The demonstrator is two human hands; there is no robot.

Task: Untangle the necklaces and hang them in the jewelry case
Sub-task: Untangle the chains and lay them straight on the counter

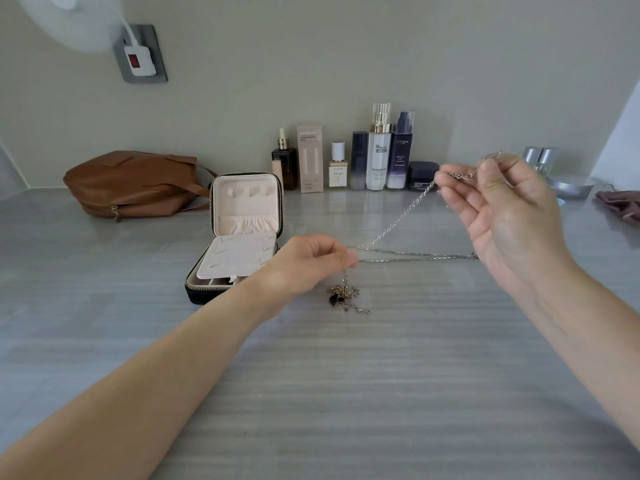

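**Chains being drawn apart over the table**

The necklaces (398,220) are being stretched between two hands so that single strands can be told apart. One silver chain is being pinched at the fingertips of the right hand (502,209), which is being held raised and off to the side, its other fingers loosely spread. This probably puts the strand under light tension.

The chains are being pinched together by the curled fingers of the left hand (308,263), just above the tangle (346,296), apparently to anchor it. The tangle is dangling down to the grey table (346,393). Two more strands are being run sideways toward the right wrist; whether they touch the table cannot be told.

The jewelry case (204,292) is being left open just beside the left hand, its lid hooks (249,191) bare, so nothing is judged hung yet.
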